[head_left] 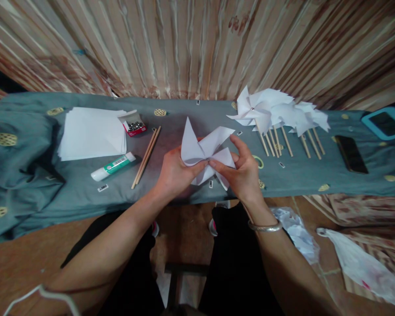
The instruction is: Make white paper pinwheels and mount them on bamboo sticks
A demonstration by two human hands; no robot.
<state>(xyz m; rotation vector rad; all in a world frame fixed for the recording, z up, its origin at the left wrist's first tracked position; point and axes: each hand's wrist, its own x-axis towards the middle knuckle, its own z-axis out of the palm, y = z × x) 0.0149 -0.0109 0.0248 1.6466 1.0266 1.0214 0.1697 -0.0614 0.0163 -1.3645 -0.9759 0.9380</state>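
Note:
A white paper pinwheel, folded into pointed blades, is held over the middle of the grey-green cloth-covered bench. My left hand grips it from below and behind on its left side. My right hand pinches the blades together at the centre, thumb and fingers closed on the paper. A silver bangle sits on my right wrist.
Left of my hands lie two wooden sticks, a glue stick, a small red box of pins and a stack of white paper. Several finished pinwheels on sticks lie at right, beside a dark phone and a teal-cased device.

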